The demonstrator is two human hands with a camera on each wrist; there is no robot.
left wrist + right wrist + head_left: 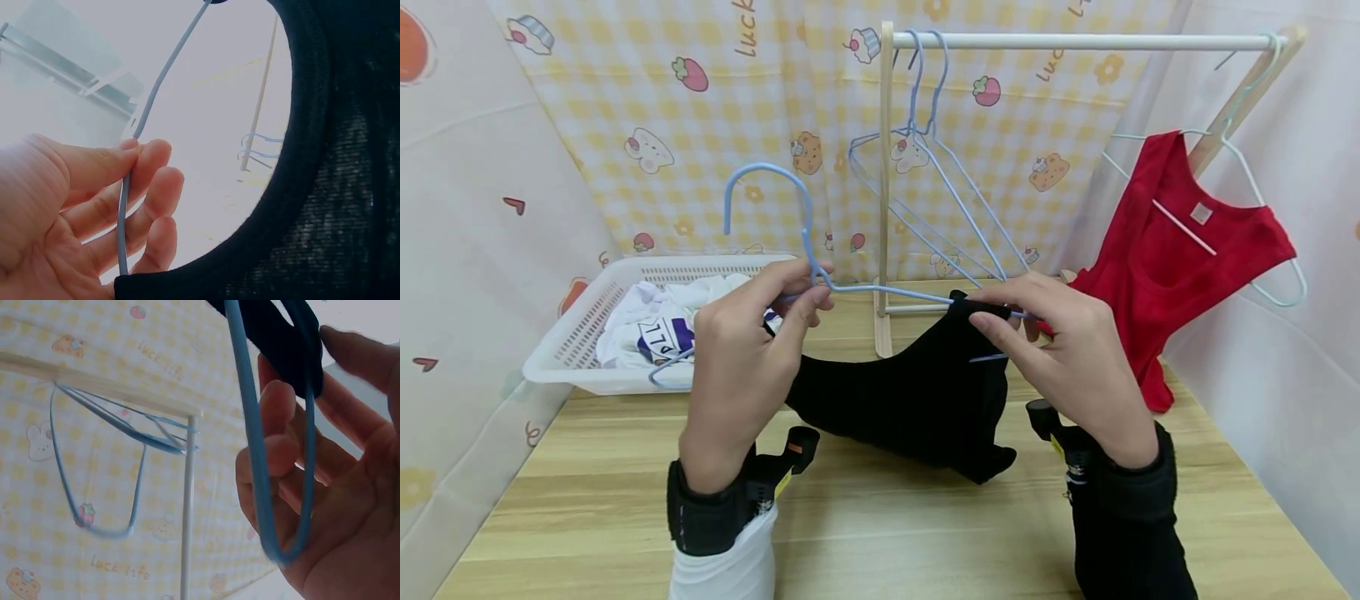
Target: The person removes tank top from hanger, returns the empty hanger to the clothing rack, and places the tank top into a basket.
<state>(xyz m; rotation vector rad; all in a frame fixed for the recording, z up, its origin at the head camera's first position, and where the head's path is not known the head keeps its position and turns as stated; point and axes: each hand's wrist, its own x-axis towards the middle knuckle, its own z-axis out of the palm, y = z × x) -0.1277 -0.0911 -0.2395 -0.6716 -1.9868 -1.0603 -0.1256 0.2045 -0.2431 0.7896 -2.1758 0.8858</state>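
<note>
A light blue hanger (898,291) is held over the table, its hook up and to the left. My left hand (745,333) pinches it just below the hook. In the left wrist view the thumb and fingertips close on the hanger wire (124,200), beside the curved neckline of a black tank top (306,125). My right hand (1067,342) pinches the tank top's strap (977,310) at the hanger's right shoulder. The right wrist view shows the hanger's rounded end (255,450) past the strap. The black tank top's body (902,408) hangs below, between both hands.
A white basket (561,354) with white clothes (640,312) stands at the back left. Behind the hands is a rack with a white rail (1075,42), carrying blue hangers (962,200). A red tank top (1217,242) hangs at its right end on a mint hanger (1292,283).
</note>
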